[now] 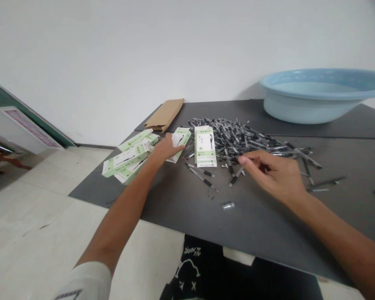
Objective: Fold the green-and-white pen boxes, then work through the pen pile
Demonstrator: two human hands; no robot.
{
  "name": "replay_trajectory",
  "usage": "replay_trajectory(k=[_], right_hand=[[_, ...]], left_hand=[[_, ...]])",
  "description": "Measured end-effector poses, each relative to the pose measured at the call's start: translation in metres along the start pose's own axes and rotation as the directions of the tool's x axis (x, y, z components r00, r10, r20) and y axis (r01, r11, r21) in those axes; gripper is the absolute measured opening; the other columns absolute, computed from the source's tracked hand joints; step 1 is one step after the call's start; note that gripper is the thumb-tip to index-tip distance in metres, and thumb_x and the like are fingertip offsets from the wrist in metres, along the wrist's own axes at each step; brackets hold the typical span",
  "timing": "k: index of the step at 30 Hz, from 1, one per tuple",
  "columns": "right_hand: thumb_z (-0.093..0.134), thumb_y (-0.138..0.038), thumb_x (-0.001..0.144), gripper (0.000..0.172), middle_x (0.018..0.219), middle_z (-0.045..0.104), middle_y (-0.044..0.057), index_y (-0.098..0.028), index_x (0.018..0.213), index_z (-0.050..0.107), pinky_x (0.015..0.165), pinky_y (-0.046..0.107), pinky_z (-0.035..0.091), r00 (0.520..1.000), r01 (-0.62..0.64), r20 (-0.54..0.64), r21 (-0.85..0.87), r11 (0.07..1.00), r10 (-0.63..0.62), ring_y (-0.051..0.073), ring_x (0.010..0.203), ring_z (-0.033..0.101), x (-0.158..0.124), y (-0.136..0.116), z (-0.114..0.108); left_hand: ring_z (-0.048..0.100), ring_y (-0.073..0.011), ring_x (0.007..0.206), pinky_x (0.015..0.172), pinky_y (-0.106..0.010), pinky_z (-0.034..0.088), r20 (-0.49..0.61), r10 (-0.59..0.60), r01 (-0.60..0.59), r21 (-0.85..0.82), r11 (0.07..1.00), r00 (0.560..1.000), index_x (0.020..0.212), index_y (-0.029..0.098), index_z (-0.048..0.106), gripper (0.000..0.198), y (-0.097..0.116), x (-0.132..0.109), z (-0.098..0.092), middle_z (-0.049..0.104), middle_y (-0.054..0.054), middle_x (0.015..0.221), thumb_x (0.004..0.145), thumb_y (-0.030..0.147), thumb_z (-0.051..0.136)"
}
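Note:
A big heap of black and grey pens [237, 135] lies on the dark table [268, 225]. Several white and green flat boxes [128, 156] are spread at the table's left end. My left hand [166, 148] reaches over them, fingers flat on one box [178, 141], holding nothing. One more box [205, 146] lies face up beside the heap. My right hand [273, 173] hovers at the near edge of the heap, fingers loosely curled and apart, thumb and forefinger near loose pens [201, 175]. I see nothing gripped in it.
A light blue plastic basin [318, 98] stands at the back right. A brown paper sleeve [165, 114] lies at the table's far left corner. A small metal piece [228, 205] and stray pens [326, 183] lie on the near table. Pale tiled floor is on the left.

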State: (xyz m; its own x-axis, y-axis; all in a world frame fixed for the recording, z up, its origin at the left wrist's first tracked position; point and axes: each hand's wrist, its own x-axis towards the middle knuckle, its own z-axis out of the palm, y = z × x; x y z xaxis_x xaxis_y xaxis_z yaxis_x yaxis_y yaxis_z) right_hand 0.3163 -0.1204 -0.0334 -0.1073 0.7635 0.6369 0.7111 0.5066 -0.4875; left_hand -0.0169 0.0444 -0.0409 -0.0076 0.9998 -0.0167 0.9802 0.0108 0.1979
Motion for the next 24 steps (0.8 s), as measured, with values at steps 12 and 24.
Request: replay_trajectory(k=[12, 24], right_hand=[[0.072, -0.053, 0.100, 0.028, 0.061, 0.065, -0.004, -0.026, 0.101, 0.081, 0.052, 0.031, 0.039, 0.998, -0.032, -0.063, 0.005, 0.999, 0.032, 0.013, 0.049, 0.054, 0.002, -0.001, -0.006], [0.088, -0.073, 0.074, 0.116, 0.158, 0.047, 0.016, -0.036, 0.167, 0.029, 0.102, 0.054, 0.059, 0.995, 0.094, -0.010, 0.347, 0.933, -0.096, 0.037, 0.139, 0.056, 0.001, 0.001, 0.007]], left_hand=[[0.045, -0.0351, 0.154, 0.128, -0.049, 0.040, -0.529, 0.206, -0.388, -0.260, 0.884, 0.823, 0.158, 0.015, 0.034, 0.081, 0.021, -0.026, -0.022, 0.046, -0.023, 0.165, 0.094, 0.043, 0.074], [0.071, -0.0360, 0.130, 0.104, -0.049, 0.063, -0.080, 0.626, 0.064, -0.977, -0.204, 0.775, 0.142, 0.027, 0.061, 0.060, 0.134, -0.087, -0.021, 0.074, -0.012, 0.136, 0.094, 0.059, 0.076]])
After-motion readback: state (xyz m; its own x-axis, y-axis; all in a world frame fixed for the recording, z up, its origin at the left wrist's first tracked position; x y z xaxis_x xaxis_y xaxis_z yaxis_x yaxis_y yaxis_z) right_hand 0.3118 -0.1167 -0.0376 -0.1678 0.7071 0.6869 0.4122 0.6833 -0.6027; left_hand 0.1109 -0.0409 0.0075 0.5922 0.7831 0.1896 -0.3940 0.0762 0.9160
